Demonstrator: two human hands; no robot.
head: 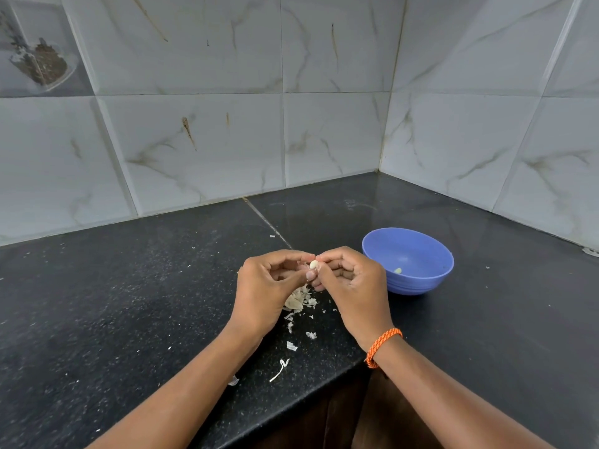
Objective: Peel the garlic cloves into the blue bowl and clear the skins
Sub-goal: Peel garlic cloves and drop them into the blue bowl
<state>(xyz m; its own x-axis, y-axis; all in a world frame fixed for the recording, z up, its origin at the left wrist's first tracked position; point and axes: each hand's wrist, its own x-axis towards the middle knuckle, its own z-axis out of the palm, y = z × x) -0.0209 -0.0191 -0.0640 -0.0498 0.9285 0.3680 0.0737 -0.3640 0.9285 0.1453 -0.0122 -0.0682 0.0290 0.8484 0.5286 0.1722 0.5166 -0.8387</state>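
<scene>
A small pale garlic clove (pixel 313 264) is pinched between the fingertips of both hands, held above the counter. My left hand (pixel 269 286) holds it from the left and my right hand (pixel 350 283) from the right, with an orange band on that wrist. Below the hands lies a heap of papery garlic skins (pixel 299 301), with loose scraps trailing toward the counter's front edge. The blue bowl (pixel 421 251) stands just right of my right hand, and one peeled clove (pixel 398 270) lies inside it.
The black stone counter (pixel 129 303) runs into a tiled corner at the back right. Its front edge cuts diagonally below my wrists, with a dark cabinet front under it. A thin skin strip (pixel 279 371) lies near that edge.
</scene>
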